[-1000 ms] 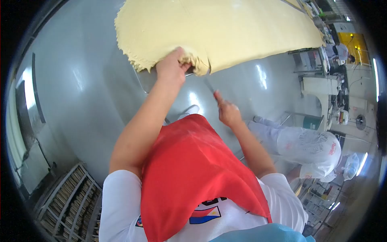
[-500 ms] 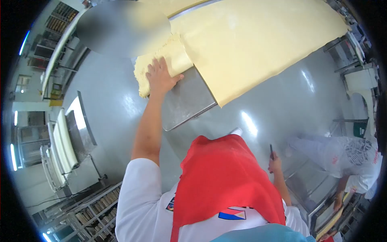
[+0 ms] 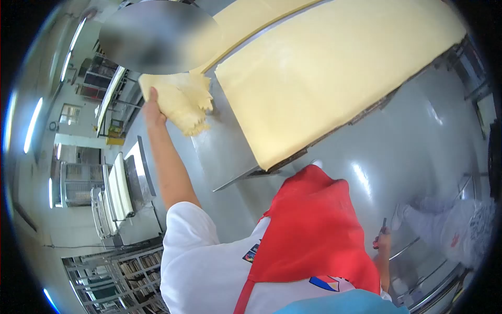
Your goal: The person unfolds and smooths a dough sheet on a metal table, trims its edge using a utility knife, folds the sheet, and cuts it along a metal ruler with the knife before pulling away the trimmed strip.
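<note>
My left hand (image 3: 153,112) grips a ragged-edged piece of pale yellow dough (image 3: 180,99), lifted off beyond the left end of the metal table (image 3: 217,152). A large flat dough sheet (image 3: 324,68) with a straight cut end covers the rest of the table, and bare metal shows beside that end. Low on the right, away from the dough, my right hand (image 3: 384,242) is closed round the handle of a knife (image 3: 384,224), whose blade points up.
A second dough strip (image 3: 251,23) lies behind the large sheet. A person in white (image 3: 444,225) is at the right. A rack with trays (image 3: 130,272) stands at the lower left, and a machine with a white roll (image 3: 120,186) at the left.
My left hand has lifted the cut dough piece off the table end and moved left with it. My right hand, with the knife, has dropped away from the dough. The view has turned left.
</note>
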The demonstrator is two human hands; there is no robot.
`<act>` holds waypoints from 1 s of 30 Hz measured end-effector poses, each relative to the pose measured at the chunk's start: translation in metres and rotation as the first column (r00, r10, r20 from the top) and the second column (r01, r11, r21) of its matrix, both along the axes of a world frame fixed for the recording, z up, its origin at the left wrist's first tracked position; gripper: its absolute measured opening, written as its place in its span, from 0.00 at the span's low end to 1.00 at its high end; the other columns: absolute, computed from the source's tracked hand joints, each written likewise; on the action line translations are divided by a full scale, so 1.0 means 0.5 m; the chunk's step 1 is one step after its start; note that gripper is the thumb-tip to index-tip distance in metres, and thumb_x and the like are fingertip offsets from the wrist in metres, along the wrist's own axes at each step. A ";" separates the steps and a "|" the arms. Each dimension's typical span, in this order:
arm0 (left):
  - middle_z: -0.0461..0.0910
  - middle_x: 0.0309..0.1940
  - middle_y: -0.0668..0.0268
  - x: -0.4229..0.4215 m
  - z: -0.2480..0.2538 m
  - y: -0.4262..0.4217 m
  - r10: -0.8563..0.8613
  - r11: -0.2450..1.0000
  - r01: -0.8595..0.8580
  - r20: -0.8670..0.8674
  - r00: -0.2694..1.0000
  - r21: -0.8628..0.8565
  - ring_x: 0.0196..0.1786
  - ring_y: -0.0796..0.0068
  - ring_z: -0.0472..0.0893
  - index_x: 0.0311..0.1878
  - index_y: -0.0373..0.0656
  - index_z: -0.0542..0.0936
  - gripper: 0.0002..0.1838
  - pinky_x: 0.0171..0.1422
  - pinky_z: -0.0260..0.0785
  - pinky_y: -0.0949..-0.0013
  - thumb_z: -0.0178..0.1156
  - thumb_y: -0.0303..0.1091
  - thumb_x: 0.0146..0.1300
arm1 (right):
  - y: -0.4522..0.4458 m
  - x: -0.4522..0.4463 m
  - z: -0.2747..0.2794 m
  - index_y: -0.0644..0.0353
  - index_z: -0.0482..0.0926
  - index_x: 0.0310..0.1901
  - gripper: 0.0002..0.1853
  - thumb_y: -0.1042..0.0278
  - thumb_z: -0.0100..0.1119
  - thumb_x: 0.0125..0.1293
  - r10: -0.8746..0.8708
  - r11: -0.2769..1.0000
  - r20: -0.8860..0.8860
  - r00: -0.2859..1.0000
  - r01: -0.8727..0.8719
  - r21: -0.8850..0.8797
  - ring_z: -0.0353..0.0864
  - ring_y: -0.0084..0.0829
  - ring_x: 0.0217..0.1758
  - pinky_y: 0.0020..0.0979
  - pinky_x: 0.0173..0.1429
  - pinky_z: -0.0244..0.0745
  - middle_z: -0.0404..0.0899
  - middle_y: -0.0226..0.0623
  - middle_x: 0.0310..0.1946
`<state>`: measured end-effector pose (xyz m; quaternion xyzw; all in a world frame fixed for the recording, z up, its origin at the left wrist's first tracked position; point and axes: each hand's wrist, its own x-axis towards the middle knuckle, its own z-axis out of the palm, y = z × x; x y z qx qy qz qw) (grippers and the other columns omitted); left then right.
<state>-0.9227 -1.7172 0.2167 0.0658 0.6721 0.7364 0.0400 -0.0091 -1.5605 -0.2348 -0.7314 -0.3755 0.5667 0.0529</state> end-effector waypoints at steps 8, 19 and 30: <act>0.73 0.69 0.51 0.158 0.118 0.281 0.055 0.997 -0.075 -0.461 0.886 -0.025 0.68 0.47 0.75 0.72 0.34 0.69 0.38 0.69 0.71 0.48 0.64 0.47 0.65 | 0.558 -0.179 0.240 0.56 0.68 0.73 0.34 0.74 0.55 0.63 0.279 0.934 0.238 0.930 -0.321 0.158 0.87 0.38 0.30 0.41 0.32 0.81 0.84 0.48 0.42; 0.71 0.68 0.43 0.349 0.182 1.233 -0.166 0.890 0.304 -0.379 0.910 0.341 0.66 0.56 0.76 0.73 0.24 0.60 0.33 0.72 0.69 0.55 0.54 0.43 0.79 | 0.899 0.093 0.126 0.62 0.74 0.60 0.22 0.74 0.56 0.62 -0.069 0.929 0.425 0.903 -0.097 0.357 0.86 0.55 0.48 0.50 0.49 0.82 0.84 0.55 0.45; 0.73 0.69 0.54 0.667 0.100 1.923 -0.561 0.677 0.413 0.064 0.825 0.610 0.70 0.54 0.74 0.72 0.36 0.68 0.31 0.75 0.66 0.45 0.55 0.50 0.77 | 0.911 0.361 -0.094 0.60 0.79 0.51 0.15 0.67 0.56 0.65 0.210 0.977 0.524 0.826 -0.192 -0.088 0.83 0.58 0.54 0.52 0.61 0.76 0.83 0.56 0.48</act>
